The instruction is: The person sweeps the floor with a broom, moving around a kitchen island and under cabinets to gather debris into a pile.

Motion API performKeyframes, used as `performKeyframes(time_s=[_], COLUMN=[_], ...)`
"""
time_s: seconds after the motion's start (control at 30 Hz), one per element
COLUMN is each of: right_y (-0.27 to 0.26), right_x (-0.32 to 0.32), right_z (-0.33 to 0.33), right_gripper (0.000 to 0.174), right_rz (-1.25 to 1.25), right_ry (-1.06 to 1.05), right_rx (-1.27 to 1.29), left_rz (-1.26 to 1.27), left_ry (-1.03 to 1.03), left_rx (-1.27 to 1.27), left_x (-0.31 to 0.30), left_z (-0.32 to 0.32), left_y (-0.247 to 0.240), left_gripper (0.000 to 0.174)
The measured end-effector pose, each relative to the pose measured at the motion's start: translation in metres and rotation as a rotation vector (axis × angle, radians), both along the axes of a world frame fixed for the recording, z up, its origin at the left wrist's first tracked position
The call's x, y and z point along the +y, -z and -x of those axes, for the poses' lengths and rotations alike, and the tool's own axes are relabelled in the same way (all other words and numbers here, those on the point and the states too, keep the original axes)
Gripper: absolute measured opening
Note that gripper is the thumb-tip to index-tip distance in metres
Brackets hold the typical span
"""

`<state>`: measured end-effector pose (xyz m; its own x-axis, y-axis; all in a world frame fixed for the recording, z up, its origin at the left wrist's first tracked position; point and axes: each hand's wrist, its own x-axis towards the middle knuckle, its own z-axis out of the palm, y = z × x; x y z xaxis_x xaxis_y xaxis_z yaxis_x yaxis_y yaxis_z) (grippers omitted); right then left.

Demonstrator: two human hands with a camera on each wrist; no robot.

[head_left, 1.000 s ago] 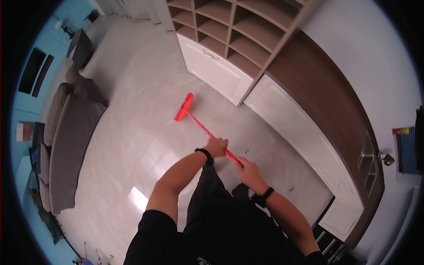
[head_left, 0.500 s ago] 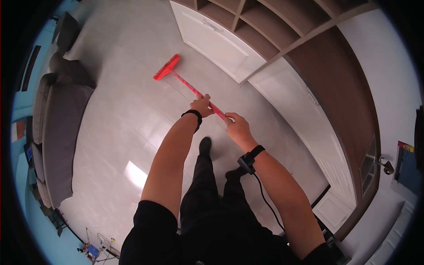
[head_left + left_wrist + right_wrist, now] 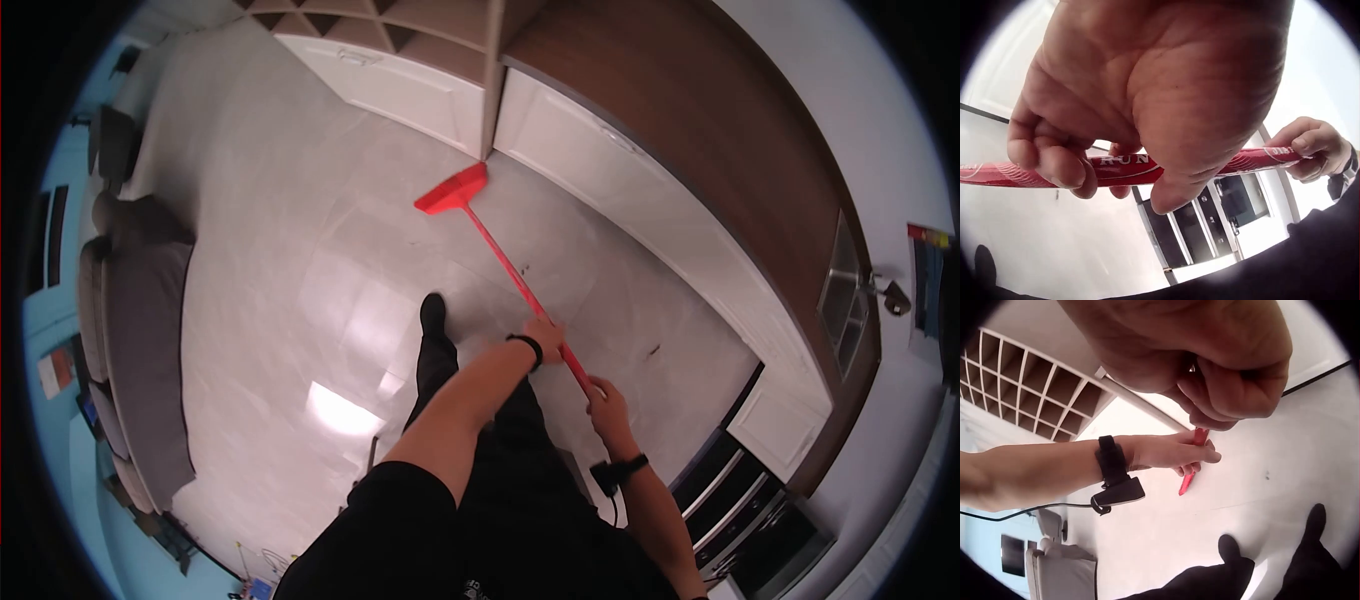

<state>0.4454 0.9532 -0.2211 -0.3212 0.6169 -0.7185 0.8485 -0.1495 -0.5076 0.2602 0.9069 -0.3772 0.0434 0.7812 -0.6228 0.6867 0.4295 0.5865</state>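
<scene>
Broom head (image 3: 452,190) has shifted closer to the white cabinet (image 3: 405,95).

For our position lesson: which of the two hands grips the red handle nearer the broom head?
The left hand: it is between the broom head and the right hand, which grips the handle near its end.

Left hand (image 3: 543,342) curls ahead of the curled right hand (image 3: 610,414).
</scene>
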Motion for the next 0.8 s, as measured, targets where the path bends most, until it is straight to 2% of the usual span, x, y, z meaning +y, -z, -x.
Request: performKeyframes(time_s=[0.1,0.17,0.23,0.3,0.37,0.5,0.53,0.6,0.63,0.7,0.8], right_y=[-0.024,-0.013,-0.063,-0.08,-0.111,-0.18,-0.185,-0.192,-0.202,-0.194,-0.177], right_x=[-0.005,-0.018,-0.022,-0.032,-0.038,-0.021,-0.017,-0.009,0.001,0.009,0.022], right_z=[-0.09,-0.176,-0.204,-0.254,-0.278,-0.278,-0.28,-0.281,-0.271,-0.269,-0.258], right_gripper=[0.033,0.033,0.032,0.034,0.034,0.031,0.031,0.035,0.036,0.036,0.035], right_rz=[0.082,-0.005,0.106,0.07,0.043,0.031,0.036,-0.086,-0.009,0.006,0.025], right_ry=[0.137,0.098,0.266,0.263,0.291,0.247,0.237,0.132,0.153,0.126,0.081], right_rx=[-0.061,-0.095,-0.135,-0.211,-0.2,-0.232,-0.22,-0.149,-0.136,-0.078,-0.045], left_rz=[0.015,0.021,-0.026,-0.08,0.059,0.054,0.059,-0.047,-0.038,-0.072,-0.09], left_ry=[0.106,0.212,0.331,0.419,0.547,0.654,0.643,0.673,0.654,0.566,0.541], left_rx=[0.002,-0.136,-0.262,-0.317,-0.501,-0.622,-0.611,-0.431,-0.419,-0.336,-0.253], left_x=[0.009,0.016,0.016,0.022,0.034,0.057,0.059,0.058,0.056,0.05,0.047], left_z=[-0.087,-0.137,-0.184,-0.222,-0.252,-0.284,-0.285,-0.286,-0.283,-0.275,-0.245], left_y=[-0.018,-0.031,-0.039,-0.047,-0.065,-0.089,-0.099,-0.111,-0.113,-0.116,-0.111], left_gripper=[0.066,0.062,0.058,0.055,0.049,0.043,0.043,0.042,0.042,0.045,0.046])
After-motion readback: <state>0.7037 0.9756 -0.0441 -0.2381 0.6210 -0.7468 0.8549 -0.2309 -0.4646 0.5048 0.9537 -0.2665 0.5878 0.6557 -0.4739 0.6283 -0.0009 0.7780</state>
